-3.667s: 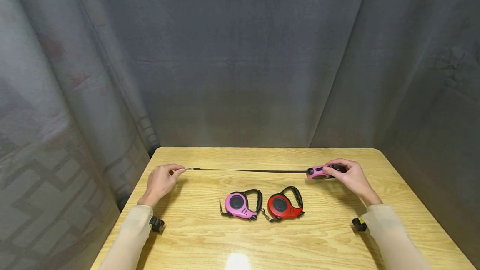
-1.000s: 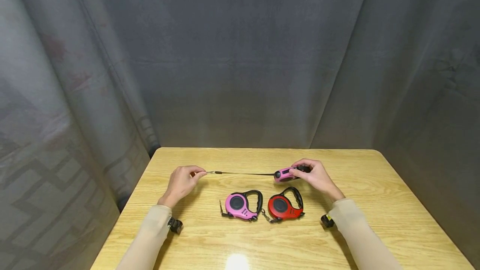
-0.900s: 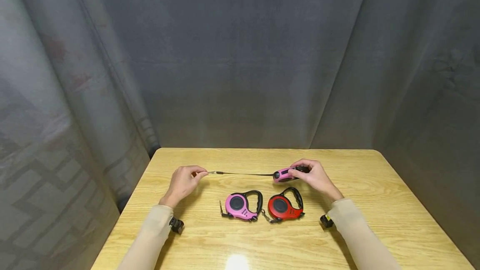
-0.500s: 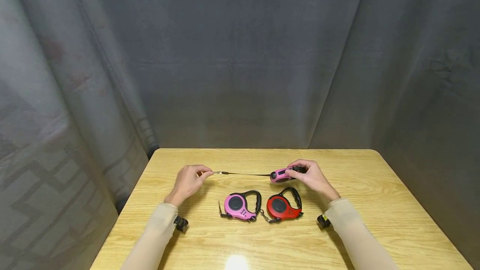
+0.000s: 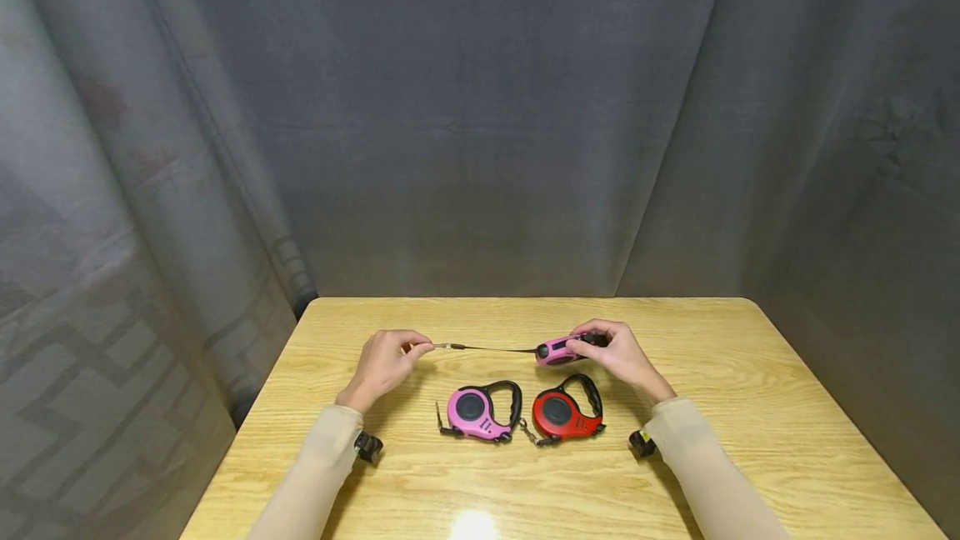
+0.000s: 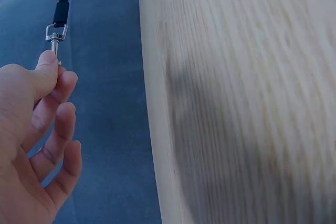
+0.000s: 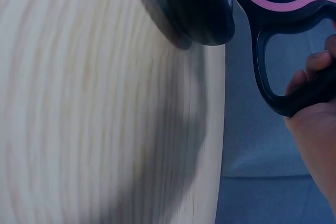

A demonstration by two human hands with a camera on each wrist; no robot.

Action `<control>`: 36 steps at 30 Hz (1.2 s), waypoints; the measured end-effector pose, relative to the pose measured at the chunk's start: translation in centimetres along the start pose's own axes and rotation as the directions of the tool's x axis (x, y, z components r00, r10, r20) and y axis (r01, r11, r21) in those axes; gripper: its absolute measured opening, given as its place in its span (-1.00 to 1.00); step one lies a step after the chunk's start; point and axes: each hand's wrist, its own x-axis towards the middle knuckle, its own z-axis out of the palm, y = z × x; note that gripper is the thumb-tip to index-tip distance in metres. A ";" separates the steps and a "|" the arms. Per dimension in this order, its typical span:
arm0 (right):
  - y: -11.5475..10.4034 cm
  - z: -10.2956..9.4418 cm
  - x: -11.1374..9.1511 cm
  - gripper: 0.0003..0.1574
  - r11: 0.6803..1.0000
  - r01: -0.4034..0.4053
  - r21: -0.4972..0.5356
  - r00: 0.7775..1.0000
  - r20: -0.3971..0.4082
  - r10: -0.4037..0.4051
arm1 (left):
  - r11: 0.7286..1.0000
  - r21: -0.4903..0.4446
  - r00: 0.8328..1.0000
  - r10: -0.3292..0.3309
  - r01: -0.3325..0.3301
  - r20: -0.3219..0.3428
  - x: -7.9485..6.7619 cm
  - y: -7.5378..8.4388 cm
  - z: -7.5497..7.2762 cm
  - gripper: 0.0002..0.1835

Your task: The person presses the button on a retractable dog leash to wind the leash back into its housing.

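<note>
My right hand (image 5: 617,354) grips the black handle (image 7: 310,92) of a pink retractable dog leash (image 5: 553,351), held above the table. From its nose a thin black strap (image 5: 498,348) runs left to a metal snap hook (image 6: 55,38). Thumb and index finger of my left hand (image 5: 386,362) pinch that hook, while the other fingers curl loosely in the left wrist view. The strap looks nearly straight between the hands. A second pink leash (image 5: 471,408) and a red leash (image 5: 558,412) lie side by side on the table, nearer to me.
The light wooden table (image 5: 480,482) has rounded far corners. Grey curtains (image 5: 480,123) hang behind it and along both sides. A small black wrist camera (image 5: 368,446) sits below the left sleeve, and another camera (image 5: 642,443) below the right.
The hands have drawn closer together, right hand moving left and left hand moving right. The strap between them has shortened into the leash body. Both lying leashes stay in place.
</note>
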 end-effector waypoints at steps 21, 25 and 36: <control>-0.3 1.2 0.2 -0.76 0.999 -0.014 0.041 1.000 0.015 0.013 | 1.000 -0.018 0.998 -0.024 0.025 0.055 0.0 1.1 1.1 -0.91; -0.4 1.5 0.2 -0.76 0.999 0.001 0.045 1.000 0.014 -0.001 | 1.000 -0.016 0.998 -0.012 0.013 0.056 0.2 1.4 1.3 -0.90; -1.0 2.2 0.3 -0.76 0.998 -0.009 0.056 1.000 0.024 0.007 | 0.999 -0.036 0.998 -0.001 0.004 0.068 0.4 2.2 2.2 -0.90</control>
